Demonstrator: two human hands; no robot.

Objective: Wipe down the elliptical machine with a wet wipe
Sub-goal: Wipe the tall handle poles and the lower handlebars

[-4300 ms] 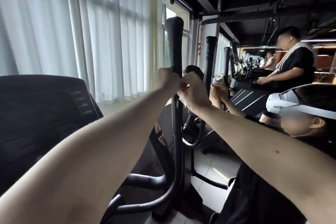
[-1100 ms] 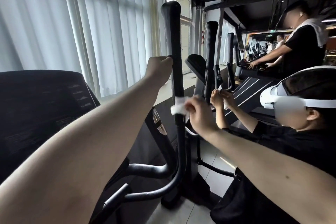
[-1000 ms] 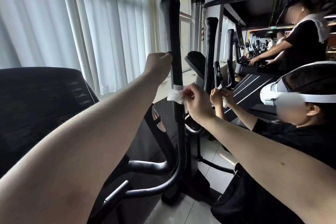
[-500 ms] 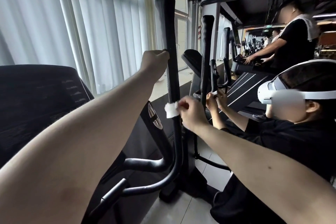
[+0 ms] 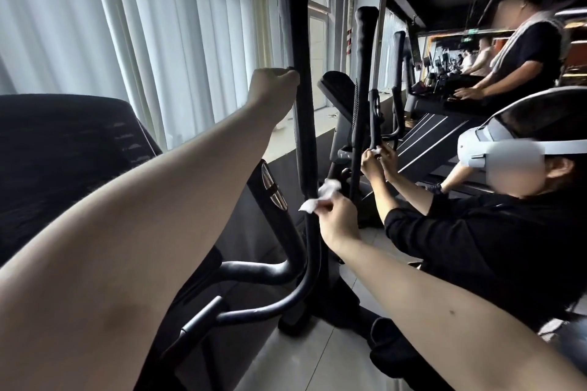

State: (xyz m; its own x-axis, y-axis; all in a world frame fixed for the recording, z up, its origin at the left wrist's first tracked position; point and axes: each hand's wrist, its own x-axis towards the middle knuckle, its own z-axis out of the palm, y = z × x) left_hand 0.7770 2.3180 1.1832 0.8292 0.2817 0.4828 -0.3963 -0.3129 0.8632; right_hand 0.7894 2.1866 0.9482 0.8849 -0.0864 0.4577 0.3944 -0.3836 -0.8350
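The step in hand was the wiping of the upright handle (image 5: pixel 298 41) of the elliptical machine (image 5: pixel 270 187). The left hand (image 5: pixel 274 84) gripped the handle at about mid-height, fingers curled round it, and appeared to steady it. The right hand (image 5: pixel 336 219) pinched the wet wipe (image 5: pixel 308 206) between thumb and fingers, well below the left hand. The wipe was folded round the handle at the point where the padded grip ended and the bare tube began. The wipe was white, thin and crumpled, with loose corners projecting on both sides of the handle. The upper grip was black, matt and slightly thicker, with a rounded cap. The tube below it was dark, smooth and faintly glossy, and curved forward near the floor (image 5: pixel 305 359), which was of pale, shiny tile. The task was judged to be partly done, with the lower tube and the frame probably outstanding. The next move would call for firm wrap-round pressure on the wipe and a slide along the curve of the tube. The wipe might need refolding to present a clean face.
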